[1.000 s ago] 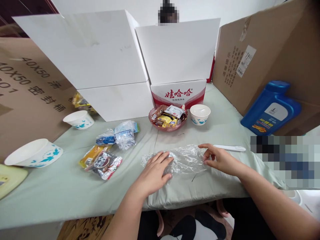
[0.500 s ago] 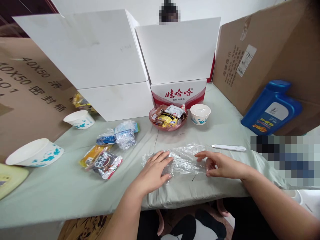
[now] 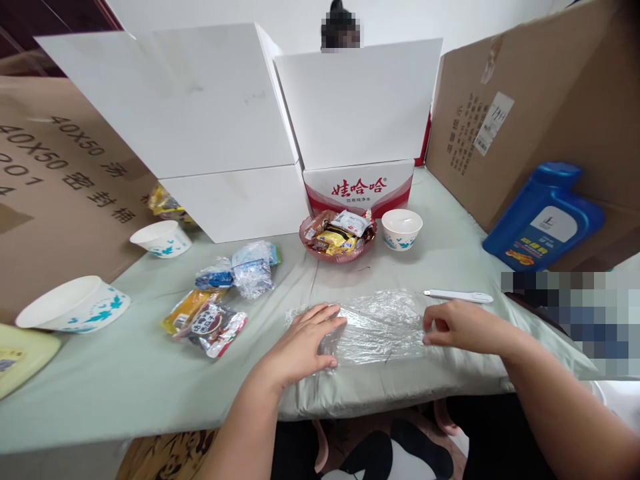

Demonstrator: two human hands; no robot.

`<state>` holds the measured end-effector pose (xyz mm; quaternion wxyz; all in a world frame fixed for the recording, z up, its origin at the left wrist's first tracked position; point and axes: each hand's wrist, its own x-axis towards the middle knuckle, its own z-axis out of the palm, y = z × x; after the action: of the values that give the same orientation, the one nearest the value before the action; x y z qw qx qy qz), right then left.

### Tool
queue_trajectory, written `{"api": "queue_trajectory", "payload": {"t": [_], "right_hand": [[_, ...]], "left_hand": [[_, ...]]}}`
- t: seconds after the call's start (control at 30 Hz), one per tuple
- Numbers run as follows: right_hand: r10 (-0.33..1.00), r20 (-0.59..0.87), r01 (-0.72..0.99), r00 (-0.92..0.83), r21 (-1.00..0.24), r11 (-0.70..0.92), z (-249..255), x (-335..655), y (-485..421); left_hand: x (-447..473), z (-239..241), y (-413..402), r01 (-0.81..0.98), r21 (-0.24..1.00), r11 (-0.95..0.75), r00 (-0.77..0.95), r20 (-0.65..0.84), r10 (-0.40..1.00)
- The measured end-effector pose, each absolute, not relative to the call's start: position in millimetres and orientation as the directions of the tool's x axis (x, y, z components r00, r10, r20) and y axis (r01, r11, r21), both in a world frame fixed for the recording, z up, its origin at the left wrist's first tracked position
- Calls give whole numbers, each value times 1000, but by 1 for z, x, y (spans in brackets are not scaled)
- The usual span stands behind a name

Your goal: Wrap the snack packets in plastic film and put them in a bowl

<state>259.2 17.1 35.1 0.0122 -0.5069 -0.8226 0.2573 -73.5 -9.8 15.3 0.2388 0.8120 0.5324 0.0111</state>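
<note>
A sheet of clear plastic wrap (image 3: pixel 375 323) lies spread on the pale green tablecloth (image 3: pixel 125 380) in front of me. My left hand (image 3: pixel 307 340) rests flat on its left end with the fingers stretched out. My right hand (image 3: pixel 457 327) has its fingers curled and pinches the wrap's right edge. Just beyond my right hand a white pen-like tool (image 3: pixel 460 296) rests on the cloth.
A pink bowl of wrapped snacks (image 3: pixel 337 239) and a small paper bowl (image 3: pixel 401 229) stand behind the wrap. Loose snack packets (image 3: pixel 210 320) and crumpled wrap (image 3: pixel 253 267) lie to the left, with more paper bowls (image 3: pixel 75 305). White boxes (image 3: pixel 250 133), brown cartons and a blue jug (image 3: pixel 543 217) ring the table.
My right hand has moved to the right along the wrap and closed on its edge, and the sheet now lies flatter and wider. My left hand has stayed in place.
</note>
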Motion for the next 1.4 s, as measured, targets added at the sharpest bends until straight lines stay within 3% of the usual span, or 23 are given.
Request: {"api": "queue_trajectory", "payload": {"t": [0.1,0.2,0.3,0.5,0.57,0.67,0.77,0.87,0.93,1.07,1.23,1.4], "right_hand": [[926,68,859,-370,-354,369,25,246,16],[769,240,696,-593,-328,639,7,223,12],[656,124,608,-744,-280,743,-12,209,10],[705,62,676,-707,-235,698,-30,217,14],[698,67,669,-713,-235,705,-30,220,16],[691,85,656,-718,-250,712,-21,222,13],[668,114,614,-735,-305,728,1,219,6],[615,43,554,-787,-389,736,22,219,-2],[600,-25,555,-799,-413,722,29,223,-4],[602,-26,561,-798,-397,726,27,236,2],[626,17,542,-780,-482,688,26,253,7],[791,-49,602,-610,-678,422,26,256,8]], "left_hand": [[-72,15,-10,857,402,-323,435,-229,871],[-69,16,-9,860,392,-326,435,-232,870],[-68,18,-7,858,390,-333,447,-249,859],[-116,18,-6,899,380,-218,328,-253,910],[-138,18,-10,913,378,-156,249,-210,945],[-149,22,-20,896,422,-137,165,-31,986],[-130,27,-29,811,508,-292,300,68,952],[-105,28,-31,769,536,-349,456,-78,886],[-97,27,-30,806,498,-320,444,-151,883],[-102,26,-24,834,462,-301,402,-136,905],[-113,31,-22,745,610,-270,396,-79,915],[-118,26,-18,673,734,-90,222,-85,971]]}}
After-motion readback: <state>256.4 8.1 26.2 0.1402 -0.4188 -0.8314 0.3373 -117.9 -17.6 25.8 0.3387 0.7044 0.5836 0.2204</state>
